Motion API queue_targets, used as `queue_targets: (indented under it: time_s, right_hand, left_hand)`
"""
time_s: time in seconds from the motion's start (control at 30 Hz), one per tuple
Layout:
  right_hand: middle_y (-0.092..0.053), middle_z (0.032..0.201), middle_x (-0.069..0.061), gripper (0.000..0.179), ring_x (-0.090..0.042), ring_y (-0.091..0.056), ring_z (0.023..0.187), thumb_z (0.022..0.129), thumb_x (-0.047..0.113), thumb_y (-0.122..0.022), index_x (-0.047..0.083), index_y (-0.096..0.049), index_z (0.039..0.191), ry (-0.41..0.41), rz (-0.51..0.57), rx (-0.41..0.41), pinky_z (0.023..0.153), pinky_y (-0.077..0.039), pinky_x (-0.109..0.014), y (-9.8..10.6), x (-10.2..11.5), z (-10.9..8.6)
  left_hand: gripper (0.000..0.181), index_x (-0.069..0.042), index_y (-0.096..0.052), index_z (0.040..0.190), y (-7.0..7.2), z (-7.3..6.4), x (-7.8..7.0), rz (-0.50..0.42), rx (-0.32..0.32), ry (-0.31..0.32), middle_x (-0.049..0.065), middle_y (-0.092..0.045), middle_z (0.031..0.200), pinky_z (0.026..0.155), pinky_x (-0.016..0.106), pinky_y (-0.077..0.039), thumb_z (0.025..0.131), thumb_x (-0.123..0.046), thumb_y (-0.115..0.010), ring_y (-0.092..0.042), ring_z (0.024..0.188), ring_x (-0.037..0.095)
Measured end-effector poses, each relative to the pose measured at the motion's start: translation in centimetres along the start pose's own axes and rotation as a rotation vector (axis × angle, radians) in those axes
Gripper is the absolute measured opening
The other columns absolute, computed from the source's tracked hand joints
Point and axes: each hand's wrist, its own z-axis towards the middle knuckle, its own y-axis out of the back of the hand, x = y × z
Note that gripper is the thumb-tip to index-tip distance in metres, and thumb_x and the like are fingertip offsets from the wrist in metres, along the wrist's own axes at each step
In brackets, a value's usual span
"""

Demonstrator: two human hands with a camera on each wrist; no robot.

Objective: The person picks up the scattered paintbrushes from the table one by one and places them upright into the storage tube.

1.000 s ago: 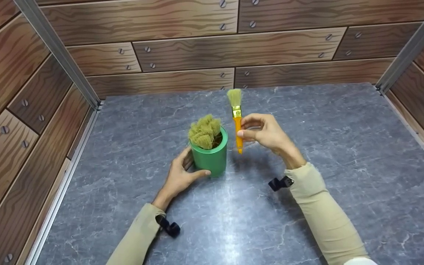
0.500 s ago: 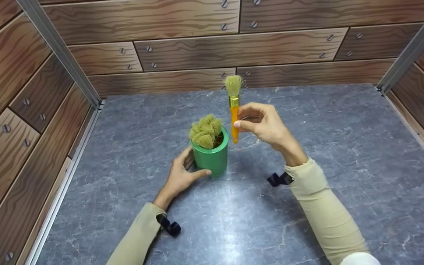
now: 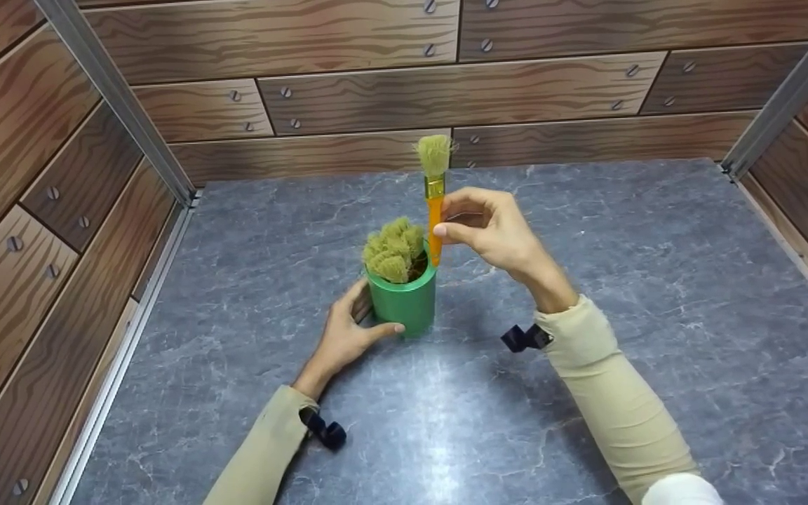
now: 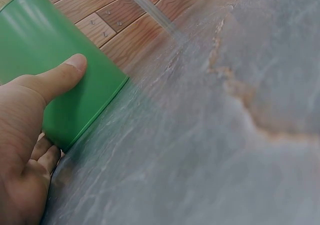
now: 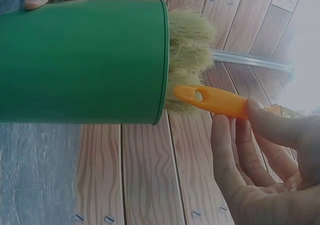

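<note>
A green cylindrical pot [image 3: 404, 308] stands upright on the table, with several tufts of yellowish bristles [image 3: 391, 252] showing above its rim. My left hand [image 3: 344, 333] holds the pot low on its left side; its thumb lies across the front and the other fingers go behind. My right hand [image 3: 499, 231] pinches the orange handle of a paintbrush [image 3: 435, 210], bristles up, between thumb and fingers. In the right wrist view the handle's holed end [image 5: 192, 95] points at the pot's mouth, close to the rim and overlapping the bristles there.
The grey marbled table [image 3: 236, 393] spreads around the pot. Wood-patterned walls [image 3: 348, 98] stand at the back and both sides, with metal posts [image 3: 120, 105] in the corners. Each wrist carries a small black camera [image 3: 323, 428].
My right hand has raised the paintbrush and brought it left, from beside the pot to over the right side of its rim. My left hand and the pot stay in place.
</note>
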Motion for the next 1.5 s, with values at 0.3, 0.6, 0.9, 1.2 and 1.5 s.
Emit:
queue_targets:
  time_s: [0.3, 0.6, 0.9, 1.2, 1.5]
  right_hand:
    - [-0.079, 0.104, -0.012, 0.021, -0.022, -0.077, 0.091, 0.092, -0.008, -0.078, -0.007, -0.074, 0.113, 0.027, 0.016, 0.013, 0.086, -0.069, -0.039, -0.9, 0.0, 0.1]
    - [-0.079, 0.105, -0.014, 0.022, -0.022, -0.076, 0.093, 0.091, -0.007, -0.08, -0.006, -0.074, 0.113, 0.042, -0.002, 0.017, 0.086, -0.068, -0.034, -1.1, -0.3, 0.1]
    - [-0.077, 0.117, -0.02, 0.031, -0.027, -0.077, 0.105, 0.091, -0.003, -0.082, -0.005, -0.073, 0.12, 0.014, 0.006, 0.034, 0.092, -0.067, -0.037, -1.1, -0.7, -0.2]
    - [-0.075, 0.12, -0.024, 0.034, -0.029, -0.077, 0.108, 0.093, -0.004, -0.08, -0.01, -0.07, 0.124, 0.03, 0.015, 0.055, 0.095, -0.066, -0.037, -0.8, -1.0, -0.4]
    - [-0.075, 0.119, -0.025, 0.029, -0.022, -0.077, 0.103, 0.095, 0.001, -0.079, -0.006, -0.073, 0.122, 0.012, -0.035, 0.04, 0.093, -0.066, -0.034, -0.2, -1.6, -1.0]
  left_hand:
    - [0.105, -0.017, -0.035, 0.168, -0.1, -0.1, -0.1, 0.0, 0.011, -0.012, 0.005, -0.046, 0.168, 0.127, 0.039, -0.042, 0.082, -0.027, -0.096, -0.046, 0.154, 0.026]
    - [0.105, -0.016, -0.034, 0.168, -0.1, 0.0, 0.0, -0.022, 0.023, -0.004, 0.007, -0.045, 0.168, 0.128, 0.04, -0.041, 0.083, -0.026, -0.095, -0.045, 0.155, 0.028]
    - [0.105, -0.017, -0.036, 0.168, 0.0, -0.1, 0.0, -0.021, 0.016, -0.008, 0.006, -0.047, 0.167, 0.127, 0.038, -0.042, 0.083, -0.023, -0.096, -0.047, 0.154, 0.025]
    - [0.105, -0.017, -0.036, 0.167, 0.0, 0.2, 0.1, -0.024, 0.018, -0.006, 0.006, -0.046, 0.167, 0.127, 0.039, -0.042, 0.081, -0.023, -0.097, -0.047, 0.154, 0.026]
    - [0.103, -0.02, -0.036, 0.167, 0.1, 0.1, 0.3, -0.008, 0.039, 0.003, 0.005, -0.046, 0.167, 0.128, 0.041, -0.041, 0.083, -0.026, -0.096, -0.046, 0.154, 0.027]
